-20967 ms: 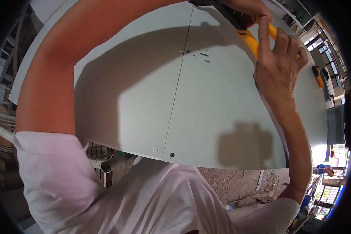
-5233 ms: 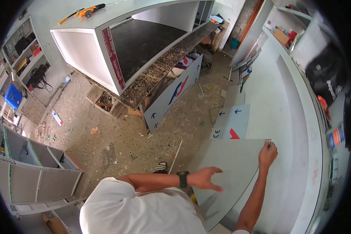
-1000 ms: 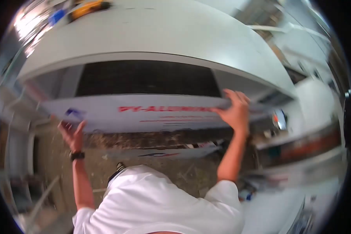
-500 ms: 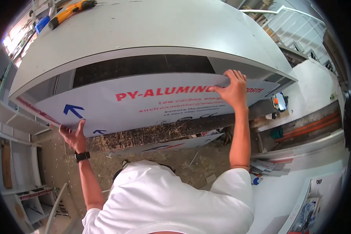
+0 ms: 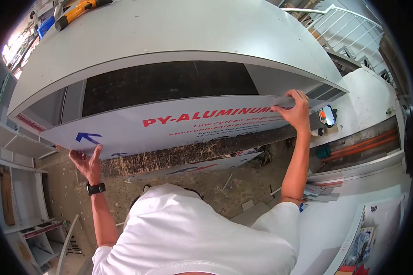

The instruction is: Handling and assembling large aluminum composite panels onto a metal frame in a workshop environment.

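A long white composite panel (image 5: 137, 133) with red lettering and blue arrows leans across the open front of a large pale grey cabinet (image 5: 179, 32). My left hand (image 5: 88, 164) grips the panel's lower edge near its left end, thumb on the printed face and fingers under the edge. Near the right end, my right hand (image 5: 298, 111) is closed over the upper edge, its thumb on the face. Between that upper edge and the cabinet's rim, a dark inside surface (image 5: 160, 87) shows. The panel's far right end is partly behind my right hand.
Under the panel is a worn wooden bench (image 5: 124, 167). A yellow-and-black power drill (image 5: 75, 13) lies on the cabinet top at far left. Another printed panel (image 5: 206, 168) leans below the bench. White shelving (image 5: 13, 183) stands at left, and a white stair railing (image 5: 348, 23) at back right.
The panel's upper edge has dropped toward me, so the gap above it is wider. My right hand has shifted right along the edge and slightly down; my left hand has barely moved.
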The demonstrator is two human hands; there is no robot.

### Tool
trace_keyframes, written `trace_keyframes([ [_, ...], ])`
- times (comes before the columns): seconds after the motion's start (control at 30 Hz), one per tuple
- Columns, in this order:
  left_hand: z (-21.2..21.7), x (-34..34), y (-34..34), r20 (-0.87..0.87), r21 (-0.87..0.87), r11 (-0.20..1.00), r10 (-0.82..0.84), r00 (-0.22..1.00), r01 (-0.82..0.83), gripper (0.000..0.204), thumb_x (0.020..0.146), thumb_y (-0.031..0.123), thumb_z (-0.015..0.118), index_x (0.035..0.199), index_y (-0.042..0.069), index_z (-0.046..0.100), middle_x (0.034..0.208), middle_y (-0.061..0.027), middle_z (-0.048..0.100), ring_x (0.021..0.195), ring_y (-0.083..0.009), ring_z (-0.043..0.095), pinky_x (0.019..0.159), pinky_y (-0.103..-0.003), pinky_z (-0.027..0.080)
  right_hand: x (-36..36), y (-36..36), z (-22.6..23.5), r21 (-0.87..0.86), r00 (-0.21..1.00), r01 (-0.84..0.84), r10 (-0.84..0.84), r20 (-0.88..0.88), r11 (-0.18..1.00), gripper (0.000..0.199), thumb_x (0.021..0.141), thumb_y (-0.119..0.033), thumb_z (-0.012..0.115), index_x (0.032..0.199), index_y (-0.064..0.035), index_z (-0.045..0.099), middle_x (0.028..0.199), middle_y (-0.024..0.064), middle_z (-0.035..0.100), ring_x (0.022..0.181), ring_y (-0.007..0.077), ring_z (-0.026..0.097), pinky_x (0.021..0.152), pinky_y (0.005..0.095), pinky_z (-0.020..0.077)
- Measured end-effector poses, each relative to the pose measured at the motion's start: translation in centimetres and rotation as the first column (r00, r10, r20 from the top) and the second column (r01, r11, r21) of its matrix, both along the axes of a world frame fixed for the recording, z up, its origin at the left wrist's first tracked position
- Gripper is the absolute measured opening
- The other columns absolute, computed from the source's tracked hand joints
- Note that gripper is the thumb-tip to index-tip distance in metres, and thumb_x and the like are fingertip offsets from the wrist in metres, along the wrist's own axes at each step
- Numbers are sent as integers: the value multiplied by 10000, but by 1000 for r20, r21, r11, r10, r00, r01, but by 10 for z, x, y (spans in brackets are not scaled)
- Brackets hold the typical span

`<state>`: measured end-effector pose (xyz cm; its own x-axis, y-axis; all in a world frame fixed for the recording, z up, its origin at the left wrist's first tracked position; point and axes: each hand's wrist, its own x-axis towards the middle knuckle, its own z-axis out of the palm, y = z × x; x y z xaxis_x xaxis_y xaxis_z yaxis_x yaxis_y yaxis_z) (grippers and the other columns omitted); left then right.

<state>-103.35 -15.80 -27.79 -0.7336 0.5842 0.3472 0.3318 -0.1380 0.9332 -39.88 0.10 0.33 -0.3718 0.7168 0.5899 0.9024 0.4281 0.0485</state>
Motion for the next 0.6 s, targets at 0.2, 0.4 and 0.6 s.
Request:
trace_keyframes([
  [0.2,16,7,1,64,46,996,67,996,-70,723,638,116,1022,1176,94,541,1027,3,547,862,-148,523,847,-296,456,15,6,-26,54,982,-70,79,-171,996,564,583,-314,1034,905,-6,688,848,99,681,759,272,608,714,376,512],
  [0.4,33,-8,36,-144,113,977,196,970,-181,1007,492,500,1055,1187,-28,553,1040,-95,618,907,-253,627,880,-382,564,84,5,-23,119,990,-38,54,-130,992,508,712,-239,987,1044,9,693,929,93,694,835,252,598,824,363,506],
  [0.6,32,-31,39,-234,2,966,250,939,-257,1026,455,539,1049,1159,-61,604,1090,-140,605,920,-268,639,844,-376,592,47,8,-27,157,996,-56,65,-58,986,498,775,-299,953,1049,13,678,925,84,688,823,238,598,823,345,502],
])
